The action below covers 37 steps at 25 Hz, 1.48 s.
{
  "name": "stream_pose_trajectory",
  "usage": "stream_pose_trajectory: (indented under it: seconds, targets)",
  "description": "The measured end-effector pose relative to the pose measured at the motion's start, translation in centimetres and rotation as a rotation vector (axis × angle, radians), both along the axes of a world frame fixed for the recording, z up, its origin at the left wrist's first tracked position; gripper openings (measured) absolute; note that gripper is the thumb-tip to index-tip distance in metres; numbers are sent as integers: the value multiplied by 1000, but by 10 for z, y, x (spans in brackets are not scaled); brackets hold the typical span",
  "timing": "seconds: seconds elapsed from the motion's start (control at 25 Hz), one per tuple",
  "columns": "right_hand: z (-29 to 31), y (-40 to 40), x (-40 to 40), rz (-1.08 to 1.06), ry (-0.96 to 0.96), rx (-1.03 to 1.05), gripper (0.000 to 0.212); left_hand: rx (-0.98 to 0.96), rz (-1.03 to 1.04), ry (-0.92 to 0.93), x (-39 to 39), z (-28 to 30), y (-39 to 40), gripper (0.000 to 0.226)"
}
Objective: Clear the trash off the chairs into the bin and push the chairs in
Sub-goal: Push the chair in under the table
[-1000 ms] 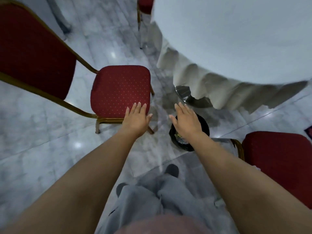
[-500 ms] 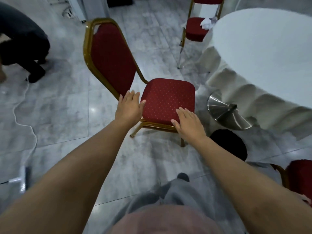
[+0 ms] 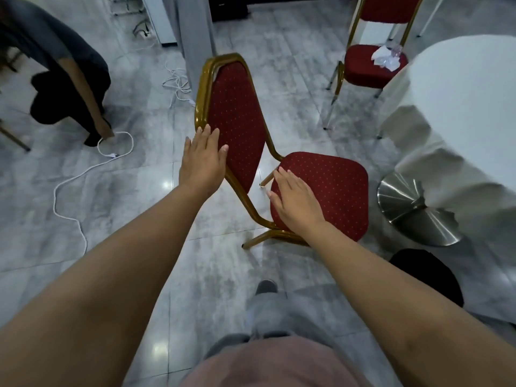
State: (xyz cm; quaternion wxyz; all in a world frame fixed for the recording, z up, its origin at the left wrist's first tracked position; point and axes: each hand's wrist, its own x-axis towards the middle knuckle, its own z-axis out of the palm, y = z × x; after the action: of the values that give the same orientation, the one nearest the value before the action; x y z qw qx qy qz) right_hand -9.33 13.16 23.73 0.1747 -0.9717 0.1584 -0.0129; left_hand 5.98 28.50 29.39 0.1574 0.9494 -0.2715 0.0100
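A red chair (image 3: 332, 188) with a gold frame stands in front of me, its seat bare and turned toward the round table (image 3: 458, 113). My left hand (image 3: 202, 160) is flat and open at the lower edge of its backrest. My right hand (image 3: 296, 202) lies open on the near corner of the seat. A second red chair (image 3: 363, 71) stands far right with crumpled white paper and clear plastic trash (image 3: 386, 57) on its seat. The black bin (image 3: 427, 275) sits on the floor at lower right, partly behind my right arm.
The table has a white cloth and a steel cone base (image 3: 413, 213). A white cable (image 3: 83, 174) snakes over the marble floor on the left, where another person (image 3: 64, 79) crouches. A grey pillar (image 3: 192, 37) stands behind the chair.
My view swung up and left. My left hand went from the seat's edge up to the backrest. My right hand shifted from over the bin onto the seat.
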Motion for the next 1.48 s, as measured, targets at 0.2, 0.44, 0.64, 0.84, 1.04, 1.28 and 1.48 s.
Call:
stream_pose_trajectory:
  seconds: [0.2, 0.44, 0.64, 0.84, 1.04, 1.28, 1.48]
  targets:
    - [12, 20, 80, 17, -42, 56, 60, -24, -12, -2, 80, 7, -8, 53]
    - [22, 51, 166, -9, -118, 61, 62, -73, -166, 56, 177, -2, -16, 53]
    - [17, 81, 230, -208, -204, 26, 63, -83, -421, 117, 248, -3, -32, 56]
    - [23, 101, 278, -472, -278, 37, 64, -38, -676, 134, 310, 8, -51, 57]
    - [28, 103, 322, -585, -261, -121, 62, -42, -783, 192, 343, 12, -73, 57]
    - [14, 98, 339, -696, -316, -370, 54, -15, -876, 317, 365, 20, -114, 57]
    - [13, 93, 333, -638, -271, -466, 53, -64, -893, 358, 367, 10, -120, 57]
